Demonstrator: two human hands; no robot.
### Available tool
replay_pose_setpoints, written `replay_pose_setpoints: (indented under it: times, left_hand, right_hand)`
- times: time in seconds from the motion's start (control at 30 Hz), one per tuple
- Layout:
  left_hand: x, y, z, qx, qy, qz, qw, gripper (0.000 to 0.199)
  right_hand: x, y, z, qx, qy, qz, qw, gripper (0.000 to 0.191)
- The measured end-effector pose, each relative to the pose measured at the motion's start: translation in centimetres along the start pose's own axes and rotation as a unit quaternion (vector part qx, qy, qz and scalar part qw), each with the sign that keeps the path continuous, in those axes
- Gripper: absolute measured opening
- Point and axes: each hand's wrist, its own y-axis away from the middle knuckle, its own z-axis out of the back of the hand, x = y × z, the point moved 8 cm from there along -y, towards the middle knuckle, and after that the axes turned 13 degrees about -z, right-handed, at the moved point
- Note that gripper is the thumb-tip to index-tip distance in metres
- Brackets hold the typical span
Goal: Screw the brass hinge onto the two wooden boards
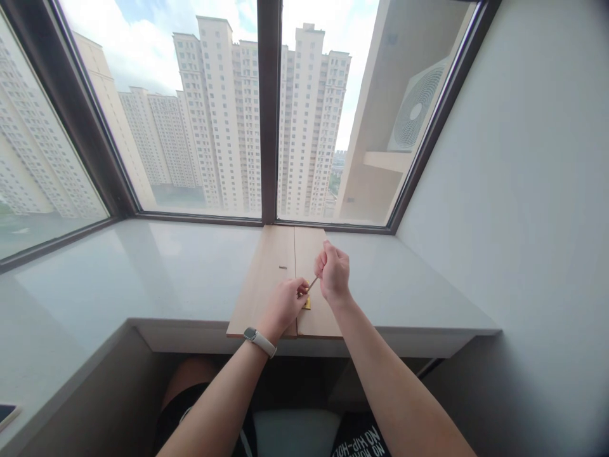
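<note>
Two light wooden boards [276,244] lie side by side on the white sill, with a narrow seam between them. A small yellow metal plate, which looks like a hinge [307,304], lies by the seam, partly covered by my left hand [290,298]. The fingers of that hand are pinched together over the plate; what is between them is hidden. My right hand [333,270] is closed in a fist around a screwdriver [313,283], whose thin shaft slants down to my left fingertips. Its handle is hidden in the fist. A few tiny screws [282,267] rest on the left board.
The white sill [190,273] ends in a front edge just above my lap. A dark window frame [269,127] rises behind the boards, and a white wall [514,190] stands at the right. A dark flat object [7,414] lies at the far left.
</note>
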Motion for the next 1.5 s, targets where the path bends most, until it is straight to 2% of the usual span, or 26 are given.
replay_pose_setpoints:
  times: [0.4, 0.87, 1.03, 1.13, 1.27, 1.4, 1.5]
  left_hand:
    - [-0.2, 0.0, 0.4, -0.006, -0.006, -0.006, 1.0, 0.014]
    - [-0.2, 0.1, 0.6, -0.004, -0.012, -0.01, 1.0, 0.015]
    - [-0.4, 0.0, 0.7, -0.004, -0.021, -0.011, 1.0, 0.013]
    - [-0.4, 0.0, 0.8, -0.006, -0.024, -0.013, 1.0, 0.012]
    - [-0.4, 0.1, 0.7, -0.007, -0.024, -0.02, 1.0, 0.013]
    - [-0.2, 0.1, 0.5, -0.004, -0.016, -0.02, 1.0, 0.014]
    - [-0.1, 0.1, 0.3, 0.0, -0.015, -0.019, 1.0, 0.015]
  right_hand:
    - [-0.1, -0.2, -0.7, 0.014, 0.065, 0.029, 0.997, 0.056]
    - [-0.7, -0.7, -2.0, 0.082, 0.086, -0.023, 0.993, 0.056]
    - [0.0, -0.6, -2.9, 0.149, 0.138, -0.017, 0.979, 0.036]
    - [1.6, -0.4, -3.2, 0.154, 0.257, 0.031, 0.954, 0.027]
    - [4.1, -0.2, -3.5, 0.172, 0.422, 0.077, 0.887, 0.019]
    - [5.7, 0.1, -3.6, 0.233, 0.498, 0.074, 0.832, 0.02]
    - [6.4, 0.2, -3.8, 0.252, 0.528, 0.073, 0.808, 0.018]
